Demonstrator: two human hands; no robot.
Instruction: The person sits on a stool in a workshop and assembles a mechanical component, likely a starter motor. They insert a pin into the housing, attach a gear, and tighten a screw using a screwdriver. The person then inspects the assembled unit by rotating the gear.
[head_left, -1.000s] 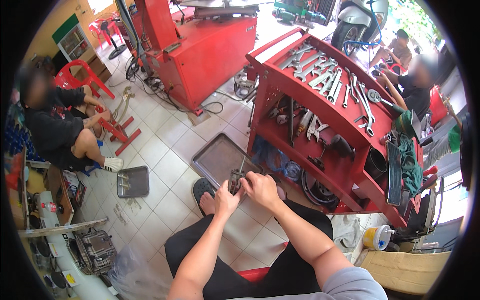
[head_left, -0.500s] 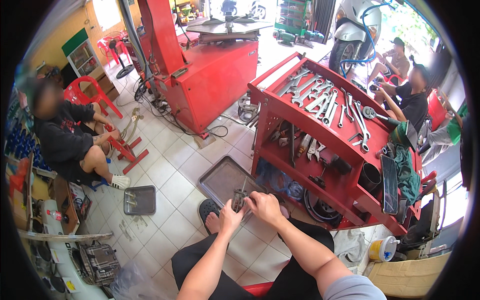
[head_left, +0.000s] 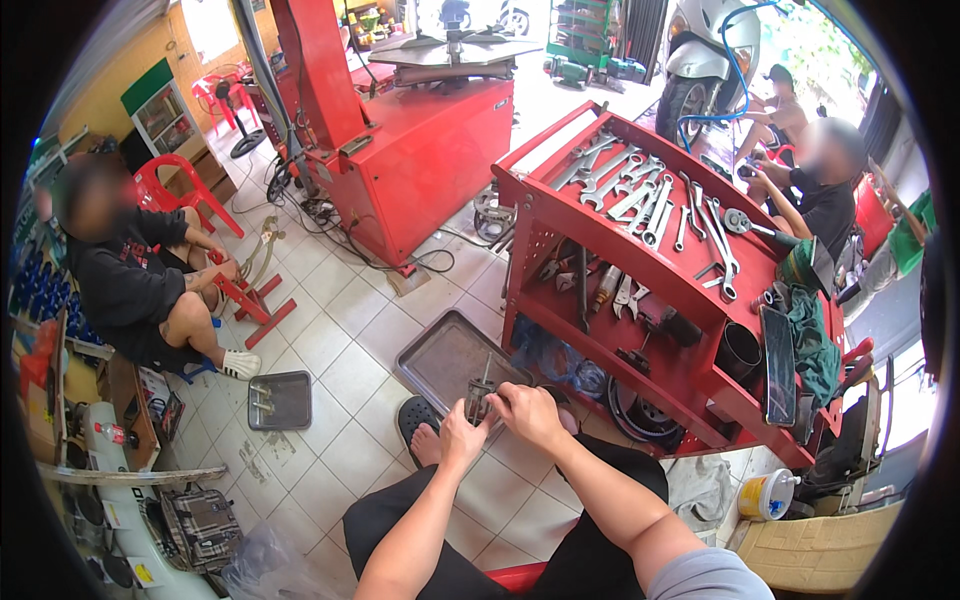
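Note:
Between my knees, a small greyish metal part with a thin upright shaft [head_left: 479, 395] is held above the near edge of a dark metal tray [head_left: 445, 348] on the floor. My left hand [head_left: 460, 437] is closed around its lower left side. From the right, my right hand [head_left: 530, 413] has its fingers bent and pressed against the same part. The fingertips and the part's underside are hidden, so its exact kind cannot be made out.
A red tool cart [head_left: 640, 310] with wrenches [head_left: 640, 195] stands at right. Ahead is a red machine [head_left: 430, 160]. A smaller tray [head_left: 280, 400] with metal pieces lies at left, near a seated person [head_left: 130, 270]. Other people sit at far right.
My hands and the metal part stay almost in place. The view has shifted slightly, and the person at right has the head turned differently.

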